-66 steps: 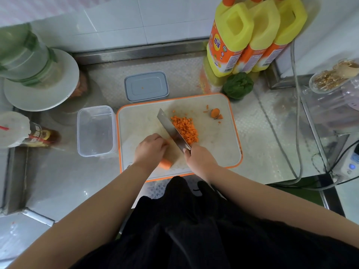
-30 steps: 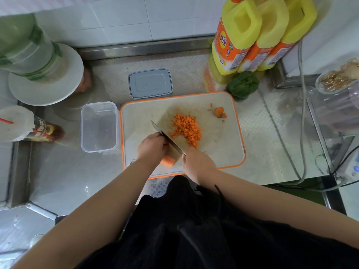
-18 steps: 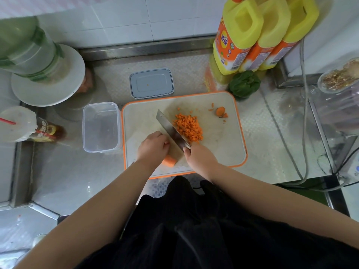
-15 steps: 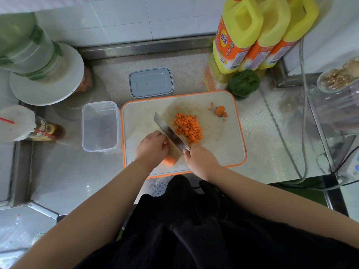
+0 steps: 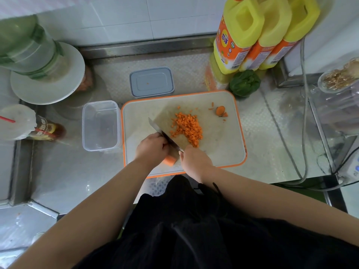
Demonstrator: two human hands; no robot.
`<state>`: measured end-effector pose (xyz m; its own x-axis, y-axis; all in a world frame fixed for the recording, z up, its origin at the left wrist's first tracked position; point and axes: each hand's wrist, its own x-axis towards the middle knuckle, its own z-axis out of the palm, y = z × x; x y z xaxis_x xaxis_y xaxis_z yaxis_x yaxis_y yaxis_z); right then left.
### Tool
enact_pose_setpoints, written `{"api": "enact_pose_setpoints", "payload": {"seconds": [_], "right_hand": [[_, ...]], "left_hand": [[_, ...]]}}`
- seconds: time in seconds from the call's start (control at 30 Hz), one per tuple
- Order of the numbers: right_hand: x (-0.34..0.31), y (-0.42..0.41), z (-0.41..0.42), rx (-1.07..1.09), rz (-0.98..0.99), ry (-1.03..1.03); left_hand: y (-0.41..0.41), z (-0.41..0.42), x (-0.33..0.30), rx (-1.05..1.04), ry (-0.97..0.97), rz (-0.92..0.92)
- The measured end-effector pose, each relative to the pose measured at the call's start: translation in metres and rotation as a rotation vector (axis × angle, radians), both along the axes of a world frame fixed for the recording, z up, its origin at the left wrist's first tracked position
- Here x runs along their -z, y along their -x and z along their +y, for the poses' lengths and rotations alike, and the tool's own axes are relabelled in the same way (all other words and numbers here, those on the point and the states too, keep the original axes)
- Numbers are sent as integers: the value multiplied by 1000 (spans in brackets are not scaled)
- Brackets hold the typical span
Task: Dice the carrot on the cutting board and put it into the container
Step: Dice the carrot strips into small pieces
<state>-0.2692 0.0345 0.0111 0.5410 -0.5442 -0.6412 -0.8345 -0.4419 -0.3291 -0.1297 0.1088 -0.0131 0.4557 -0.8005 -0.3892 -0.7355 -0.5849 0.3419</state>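
Here, orange carrot dice point(image 5: 187, 128) heap on the cutting board point(image 5: 219, 152).

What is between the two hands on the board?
In the head view, the knife and the uncut carrot piece lie between the left hand and the right hand.

The knife point(image 5: 165, 135) dropped from its raised tilt half a second earlier to stand edge-down against the carrot piece point(image 5: 169, 160); the right hand point(image 5: 195, 159) lowered with it; the left hand point(image 5: 152, 148) inched back along the carrot.
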Motion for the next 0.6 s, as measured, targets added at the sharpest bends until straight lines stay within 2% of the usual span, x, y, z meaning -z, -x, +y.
{"api": "enact_pose_setpoints", "payload": {"seconds": [0.13,0.3,0.5,0.6], "right_hand": [[2,-2,-14,126,-65,-89],[-8,13,-13,17,-73,-37],[-11,17,2,-107,-14,-12],[-10,16,2,-91,4,-8]], "left_hand": [[0,4,3,9,60,-27],[0,18,6,-35,204,-73],[-1,17,3,22,76,-61],[-1,15,4,25,53,-66]]}}
